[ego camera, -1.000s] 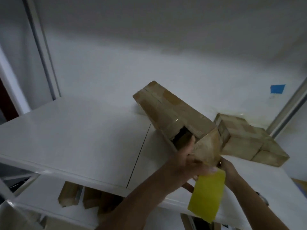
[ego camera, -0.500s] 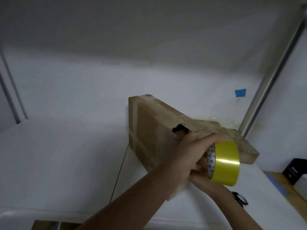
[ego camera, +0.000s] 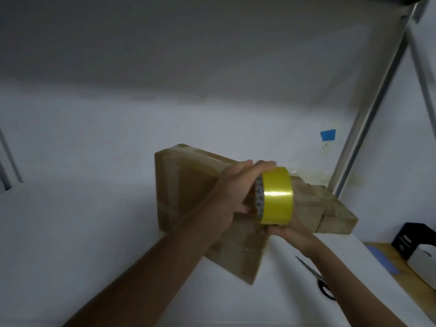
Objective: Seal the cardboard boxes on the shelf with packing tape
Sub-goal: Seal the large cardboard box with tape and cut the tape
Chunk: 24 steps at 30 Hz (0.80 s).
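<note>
A long cardboard box (ego camera: 186, 185) with clear tape strips on it lies tilted on the white shelf (ego camera: 94, 232), one end toward me. A second, flatter cardboard box (ego camera: 330, 213) lies behind it to the right. Both hands hold a yellow roll of packing tape (ego camera: 276, 197) upright over the near end of the long box. My left hand (ego camera: 233, 190) grips the roll from the left, its fingers curled over the top. From underneath, my right hand (ego camera: 287, 230) cups the roll. The box's near top is hidden behind the hands and roll.
Scissors (ego camera: 316, 277) lie on the shelf to the right of my right forearm. A metal shelf upright (ego camera: 368, 114) rises at the right, with a blue tape patch (ego camera: 328, 135) on the wall beside it. A black-and-white object (ego camera: 415, 244) sits on a wooden surface at far right.
The roll has risen from below the box end to in front of it. My left hand moved from the box's open end onto the roll. The view shifted right.
</note>
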### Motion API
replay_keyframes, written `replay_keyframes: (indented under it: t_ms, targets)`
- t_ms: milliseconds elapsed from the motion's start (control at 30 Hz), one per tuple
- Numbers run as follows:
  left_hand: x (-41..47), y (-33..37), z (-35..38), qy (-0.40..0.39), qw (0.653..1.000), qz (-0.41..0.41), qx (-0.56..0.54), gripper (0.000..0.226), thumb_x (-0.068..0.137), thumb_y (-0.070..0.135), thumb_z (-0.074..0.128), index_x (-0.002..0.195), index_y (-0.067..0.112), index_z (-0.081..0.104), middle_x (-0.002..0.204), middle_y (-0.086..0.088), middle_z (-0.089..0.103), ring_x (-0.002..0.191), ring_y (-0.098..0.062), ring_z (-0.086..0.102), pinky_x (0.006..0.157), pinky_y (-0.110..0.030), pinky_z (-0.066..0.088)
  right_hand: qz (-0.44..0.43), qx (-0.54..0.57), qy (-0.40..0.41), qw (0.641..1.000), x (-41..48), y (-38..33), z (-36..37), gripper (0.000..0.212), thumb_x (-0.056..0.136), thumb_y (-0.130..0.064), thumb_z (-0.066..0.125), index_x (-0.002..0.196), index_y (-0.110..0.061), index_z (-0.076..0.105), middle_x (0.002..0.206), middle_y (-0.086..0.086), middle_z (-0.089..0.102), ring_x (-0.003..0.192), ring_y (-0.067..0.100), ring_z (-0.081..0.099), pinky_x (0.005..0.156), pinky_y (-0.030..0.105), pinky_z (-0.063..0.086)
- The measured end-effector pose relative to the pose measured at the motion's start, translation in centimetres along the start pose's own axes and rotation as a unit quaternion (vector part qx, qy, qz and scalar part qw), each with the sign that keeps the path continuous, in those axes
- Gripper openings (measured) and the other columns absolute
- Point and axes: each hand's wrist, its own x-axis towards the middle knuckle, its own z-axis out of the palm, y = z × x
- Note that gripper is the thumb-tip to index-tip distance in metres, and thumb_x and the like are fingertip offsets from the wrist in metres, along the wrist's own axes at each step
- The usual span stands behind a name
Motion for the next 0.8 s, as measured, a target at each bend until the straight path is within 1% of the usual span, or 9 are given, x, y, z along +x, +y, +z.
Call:
replay_keyframes:
  t_ms: [67, 167, 300, 467, 500, 567, 633, 700, 800]
  targets:
    - [0.5, 0.9, -1.0, 0.021, 1.000, 0.019, 0.002, 0.023, 0.085, 0.039, 0.074, 0.104, 0.029, 0.069, 0.099, 0.006, 0.068, 0.088, -0.014, 0.067, 0.076, -0.036, 0.059, 0.002, 0.008, -0.040, 0.999, 0.0, -0.6, -1.5, 0.139, 0.051, -0.012, 0.091, 0.154, -0.033, 0.000, 0.148, -0.009, 0.036, 0.133, 0.012, 0.040, 0.103, 0.040, 0.047]
    - [1.2, 1.8, -2.2, 0.043, 0.998, 0.033, 0.015, 0.032, 0.084, 0.037, 0.074, 0.115, 0.029, 0.070, 0.114, 0.005, 0.067, 0.102, -0.019, 0.066, 0.083, -0.043, 0.060, 0.023, 0.033, -0.115, 0.993, 0.3, -1.1, -2.6, 0.132, 0.055, -0.001, 0.087, 0.150, -0.048, 0.008, 0.151, -0.008, 0.036, 0.138, 0.014, 0.037, 0.104, 0.047, 0.045]
    - [2.0, 2.1, -2.9, 0.037, 0.999, 0.024, 0.000, 0.027, 0.082, 0.039, 0.077, 0.105, 0.028, 0.072, 0.114, 0.003, 0.069, 0.101, -0.021, 0.069, 0.079, -0.045, 0.062, 0.065, 0.152, -0.170, 0.971, 1.5, -1.4, -3.0, 0.113, 0.052, 0.019, 0.070, 0.149, -0.023, 0.029, 0.141, 0.014, 0.049, 0.129, 0.035, 0.046, 0.080, 0.038, 0.055]
    - [3.3, 1.7, -2.6, 0.040, 0.999, 0.001, -0.018, 0.033, 0.080, 0.038, 0.079, 0.109, 0.025, 0.071, 0.116, 0.001, 0.068, 0.101, -0.022, 0.069, 0.081, -0.050, 0.060, 0.072, 0.135, -0.155, 0.976, 1.4, -2.3, -2.7, 0.109, 0.057, 0.011, 0.072, 0.151, -0.019, 0.026, 0.138, 0.010, 0.051, 0.115, 0.024, 0.055, 0.073, 0.027, 0.054]
    - [3.6, 1.6, -2.5, 0.047, 0.999, -0.007, -0.025, 0.030, 0.081, 0.037, 0.078, 0.108, 0.025, 0.070, 0.113, 0.001, 0.068, 0.099, -0.020, 0.068, 0.083, -0.049, 0.060, 0.060, 0.138, -0.142, 0.978, 1.1, -2.6, -2.5, 0.115, 0.058, 0.004, 0.079, 0.153, -0.021, 0.020, 0.138, 0.003, 0.049, 0.113, 0.020, 0.056, 0.074, 0.026, 0.054]
    - [3.9, 1.5, -2.2, 0.059, 0.997, -0.032, -0.045, 0.024, 0.082, 0.035, 0.078, 0.101, 0.024, 0.068, 0.106, 0.001, 0.067, 0.094, -0.019, 0.067, 0.085, -0.048, 0.059, 0.008, 0.127, -0.080, 0.989, 0.2, -4.2, -1.6, 0.131, 0.059, -0.012, 0.090, 0.154, -0.037, 0.004, 0.146, -0.014, 0.031, 0.130, 0.013, 0.044, 0.094, 0.027, 0.050]
    - [4.2, 1.5, -1.9, 0.057, 0.993, -0.066, -0.074, 0.031, 0.079, 0.035, 0.079, 0.105, 0.022, 0.068, 0.107, -0.001, 0.067, 0.094, -0.022, 0.068, 0.082, -0.048, 0.059, -0.093, 0.053, 0.041, 0.993, -0.9, -6.7, -0.2, 0.129, 0.061, -0.026, 0.092, 0.153, -0.041, 0.003, 0.151, -0.021, 0.016, 0.140, -0.003, 0.023, 0.103, 0.012, 0.036]
    - [4.5, 1.7, -1.4, 0.046, 0.988, -0.096, -0.108, 0.039, 0.079, 0.036, 0.078, 0.113, 0.021, 0.066, 0.114, -0.004, 0.067, 0.095, -0.025, 0.067, 0.072, -0.043, 0.058, -0.222, -0.088, 0.163, 0.957, -1.9, -8.8, 1.2, 0.105, 0.062, -0.049, 0.086, 0.147, -0.032, 0.028, 0.151, -0.013, 0.022, 0.138, -0.006, 0.021, 0.099, 0.000, 0.027]
    - [4.7, 2.2, -0.8, 0.025, 0.981, -0.128, -0.141, 0.036, 0.080, 0.039, 0.074, 0.110, 0.021, 0.067, 0.118, -0.006, 0.067, 0.096, -0.027, 0.064, 0.067, -0.037, 0.053, -0.301, -0.258, 0.254, 0.882, -2.3, -10.0, 2.1, 0.061, 0.067, -0.068, 0.067, 0.115, -0.031, 0.062, 0.137, -0.004, 0.037, 0.128, 0.008, 0.027, 0.097, 0.009, 0.029]
